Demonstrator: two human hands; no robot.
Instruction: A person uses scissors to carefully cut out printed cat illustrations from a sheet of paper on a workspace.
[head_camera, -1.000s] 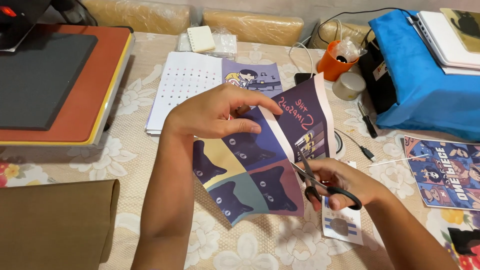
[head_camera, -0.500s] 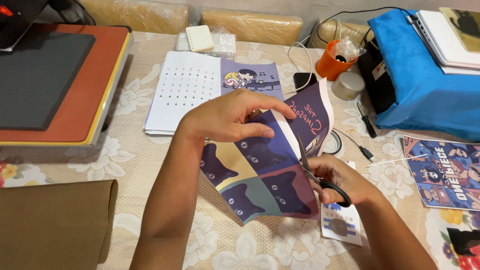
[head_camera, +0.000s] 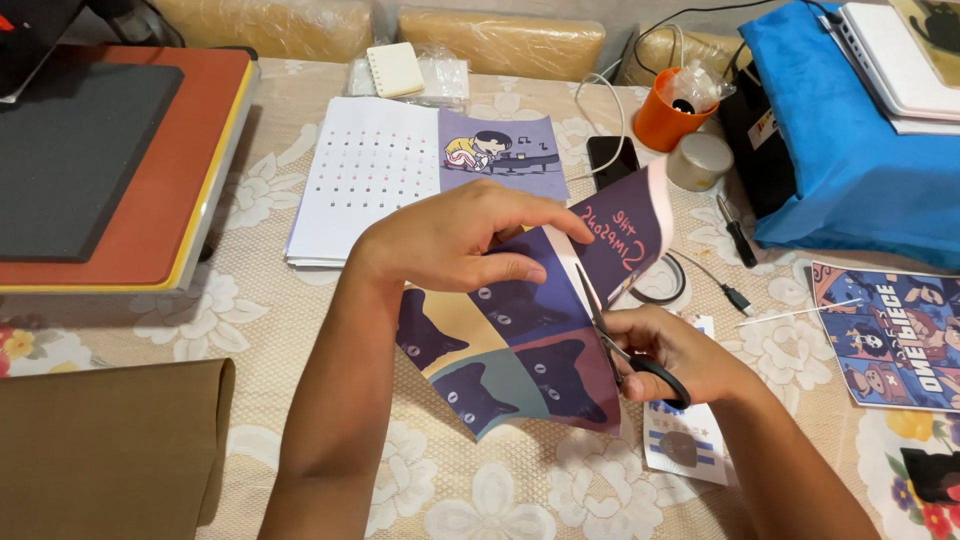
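My left hand (head_camera: 455, 240) pinches the upper part of a printed sheet (head_camera: 510, 340) showing several black cats on coloured squares, holding it lifted off the table. In my right hand (head_camera: 665, 350) is a pair of black-handled scissors (head_camera: 620, 340), its blades running up through the sheet along the right side of the cat panels. A dark purple strip (head_camera: 625, 230) of the same sheet curls up to the right of the blades.
A floral tablecloth (head_camera: 250, 320) covers the table. A heat press (head_camera: 110, 160) sits left, brown paper (head_camera: 100, 450) front left, printed sheets (head_camera: 400, 170) at the back, an orange cup (head_camera: 665, 120), a blue-covered box (head_camera: 850, 150), a comic print (head_camera: 895, 335) right, a small cut print (head_camera: 685, 450).
The scissors have travelled further up the sheet, and the purple strip right of the cut has lifted and curled. My left hand shifted slightly right with the sheet.
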